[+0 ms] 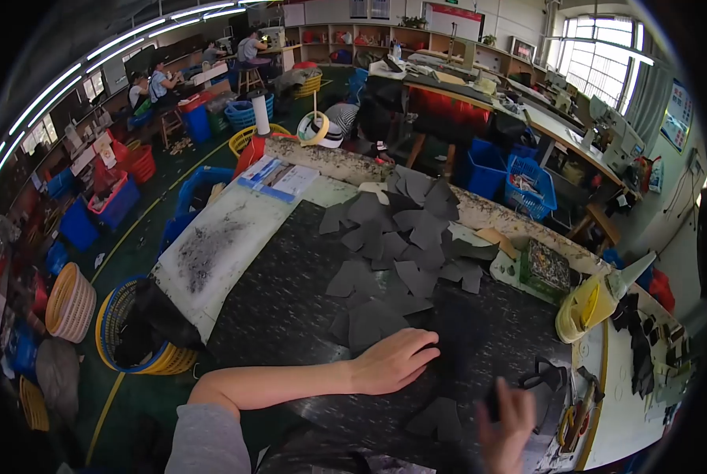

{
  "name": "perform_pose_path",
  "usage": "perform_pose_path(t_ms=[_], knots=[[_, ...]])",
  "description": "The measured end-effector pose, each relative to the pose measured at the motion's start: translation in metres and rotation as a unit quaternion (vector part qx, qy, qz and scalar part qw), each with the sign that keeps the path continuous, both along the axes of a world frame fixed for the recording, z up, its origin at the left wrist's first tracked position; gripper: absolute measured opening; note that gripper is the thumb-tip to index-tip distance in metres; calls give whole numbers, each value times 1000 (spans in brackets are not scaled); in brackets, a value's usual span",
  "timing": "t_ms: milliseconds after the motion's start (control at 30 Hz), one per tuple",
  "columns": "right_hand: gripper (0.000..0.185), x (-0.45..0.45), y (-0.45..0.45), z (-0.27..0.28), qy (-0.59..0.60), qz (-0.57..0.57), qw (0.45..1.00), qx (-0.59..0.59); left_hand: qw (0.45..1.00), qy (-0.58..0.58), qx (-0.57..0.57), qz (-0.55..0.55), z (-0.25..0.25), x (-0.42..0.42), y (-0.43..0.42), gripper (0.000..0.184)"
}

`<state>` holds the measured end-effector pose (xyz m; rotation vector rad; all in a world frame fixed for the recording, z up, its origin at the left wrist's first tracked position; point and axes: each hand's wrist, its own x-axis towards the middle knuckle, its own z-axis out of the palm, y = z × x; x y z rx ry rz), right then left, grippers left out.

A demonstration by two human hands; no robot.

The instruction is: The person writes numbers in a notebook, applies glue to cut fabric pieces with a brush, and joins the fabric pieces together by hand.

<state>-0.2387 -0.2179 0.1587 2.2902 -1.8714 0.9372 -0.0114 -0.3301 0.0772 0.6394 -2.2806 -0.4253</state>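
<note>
Many dark grey cut pieces [421, 229] lie in a loose pile on the black speckled sheet [267, 292]. My left hand [397, 362] rests at the near edge of the pile, its fingers bent and pressed together; whatever lies under the fingertips is hidden. To the right, my right hand [507, 423] is blurred, with something small and dark at its fingers that I cannot make out. Between the hands, nearer to me, a few dark pieces [438, 420] lie on the sheet. More dark pieces [543, 379] sit right of my right hand.
Scissors [579, 419] lie at the right edge of the sheet. Beyond them stands a yellow container [586, 308] near a green block [545, 267]. A yellow basket [136, 332] with dark material is at the left. Several people [162, 85] sit in the background.
</note>
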Motion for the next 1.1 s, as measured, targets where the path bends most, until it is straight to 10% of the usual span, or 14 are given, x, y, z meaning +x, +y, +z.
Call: perform_pose_path(t_ms=[167, 667, 867, 933, 1000, 1100], knots=[[44, 27, 9, -18, -41, 97, 988, 112, 967, -105, -19, 231, 12, 74, 4, 46], [25, 105, -172, -66, 107, 346, 931, -46, 979, 27, 122, 160, -9, 93, -3, 59], [16, 80, -184, -15, 49, 440, 891, -98, 975, -65, 169, 132, -10, 99, 2, 77], [13, 69, -211, -4, -56, 316, 936, -145, 990, -54, 108, 69, -16, 104, -5, 75], [13, 82, -220, 50, -289, 224, 929, 65, 986, -45, 142, 73, -13, 103, 2, 74], [16, 103, -256, 67, -305, 268, 906, 116, 987, -19, 114, 108, 12, 102, 4, 72]])
